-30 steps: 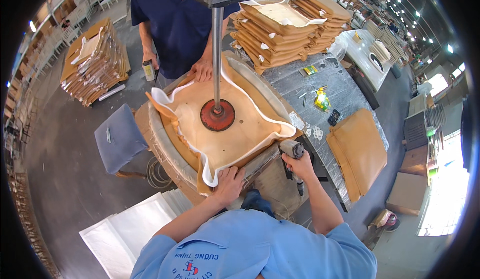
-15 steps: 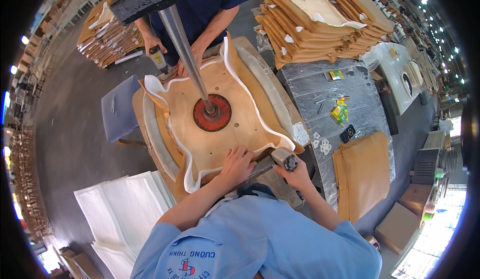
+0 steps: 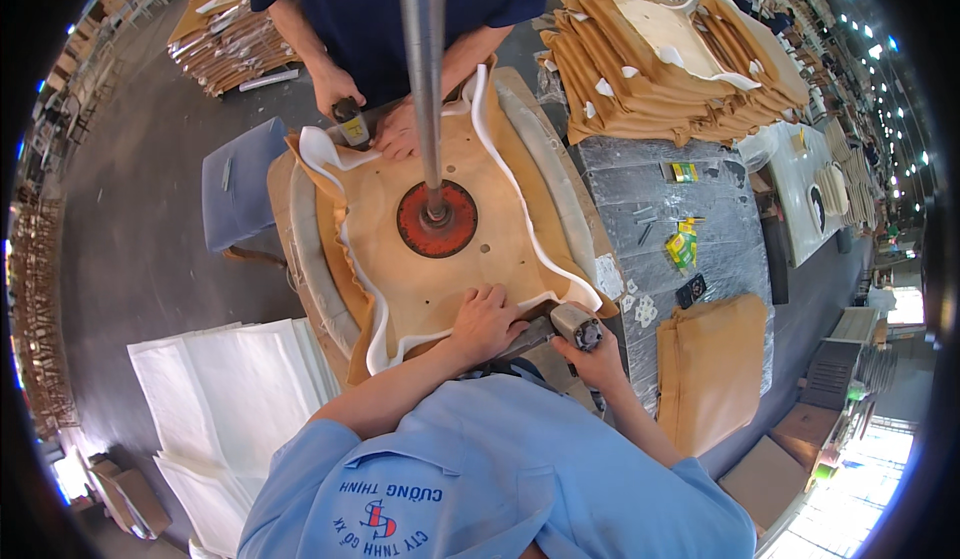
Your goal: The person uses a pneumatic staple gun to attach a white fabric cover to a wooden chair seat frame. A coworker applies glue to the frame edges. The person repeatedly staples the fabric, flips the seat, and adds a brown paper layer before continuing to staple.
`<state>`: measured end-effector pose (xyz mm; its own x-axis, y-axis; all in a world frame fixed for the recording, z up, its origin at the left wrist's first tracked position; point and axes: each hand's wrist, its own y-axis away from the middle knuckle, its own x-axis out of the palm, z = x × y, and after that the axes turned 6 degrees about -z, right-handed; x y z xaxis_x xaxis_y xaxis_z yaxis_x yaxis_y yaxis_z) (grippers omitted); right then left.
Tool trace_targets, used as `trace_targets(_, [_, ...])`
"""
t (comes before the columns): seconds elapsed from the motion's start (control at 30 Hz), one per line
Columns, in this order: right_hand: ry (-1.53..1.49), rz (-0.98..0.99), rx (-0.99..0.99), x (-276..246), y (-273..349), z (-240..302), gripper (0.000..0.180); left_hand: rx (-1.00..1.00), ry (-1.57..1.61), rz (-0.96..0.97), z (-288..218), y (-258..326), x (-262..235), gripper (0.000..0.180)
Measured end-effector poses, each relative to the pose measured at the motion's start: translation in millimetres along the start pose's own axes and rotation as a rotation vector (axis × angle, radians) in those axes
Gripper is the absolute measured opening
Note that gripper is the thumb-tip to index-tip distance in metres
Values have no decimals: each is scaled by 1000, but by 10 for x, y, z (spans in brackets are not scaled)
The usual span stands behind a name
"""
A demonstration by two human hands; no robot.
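Note:
My left hand (image 3: 487, 321) lies with fingers spread on the near edge of a wooden seat panel (image 3: 390, 229), thumb toward the right. My right hand (image 3: 597, 357) is wrapped round a staple gun (image 3: 575, 326), its nose at the panel's near edge. Brown leather-like cover (image 3: 515, 194) and a white foam strip (image 3: 490, 154) line the panel's edges. A red round press pad (image 3: 437, 221) on a metal rod (image 3: 424, 79) bears on the panel's middle. Across from me, a co-worker's hand holds another staple gun (image 3: 351, 124) at the far edge; their other hand rests on the panel.
To the right, a plastic-wrapped table (image 3: 640, 184) carries brown cover sheets (image 3: 712, 369), yellow-green packets (image 3: 682, 247) and staple strips. Covered seats (image 3: 670, 69) are stacked behind it. A blue padded stool (image 3: 240, 189) and white sheets (image 3: 230, 389) stand left.
My view has shifted slightly. The co-worker's staple gun has come inward against the panel's far edge, close to their other hand. My hands keep about the same place at the near edge.

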<state>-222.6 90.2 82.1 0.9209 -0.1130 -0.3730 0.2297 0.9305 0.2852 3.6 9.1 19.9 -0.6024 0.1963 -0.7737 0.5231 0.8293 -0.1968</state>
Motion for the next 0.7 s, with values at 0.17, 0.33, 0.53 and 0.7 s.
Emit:
trace_targets(0.17, [50,87,256,15,-46,159,44,-80,31,-59,81,-2,96,19])
trace_targets(0.33, [42,184,339,139,-160,392,29,-201,115,-140,99,34,276,15])
trace_targets(0.53, [133,194,401,243,-324,535,28,-234,138,-154,125,42,370,16])
trace_targets(0.7, [230,222,397,361,-460,595,28,-192,28,-133,164,96,271,23])
